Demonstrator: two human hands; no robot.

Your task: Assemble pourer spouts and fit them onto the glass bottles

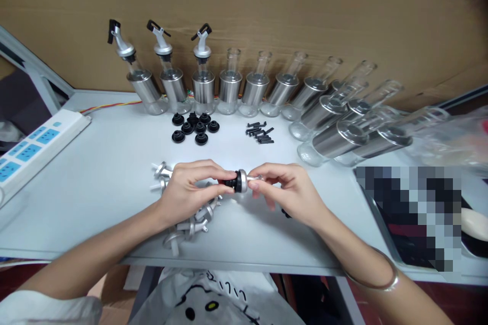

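Between my hands, above the table's front half, a silver pour spout (244, 181) lies on its side with a black ribbed rubber stopper (231, 183) at its left end. My left hand (194, 185) is closed on the stopper. My right hand (284, 187) pinches the spout's narrow silver end. Under and beside my left hand lie several loose silver spouts (194, 226), partly hidden by it. Beyond my hands sit several black stoppers (201, 127) in a cluster, and to their right a small pile of black levers (261, 133). A small black part (285, 213) shows below my right hand.
Glass bottles with steel sleeves (254, 89) line the back and right; three at the left carry spouts with black levers (163, 48). A white power strip (30, 150) lies at the left. On the right are a pixelated dark object (412, 213) and clear plastic bags (453, 137).
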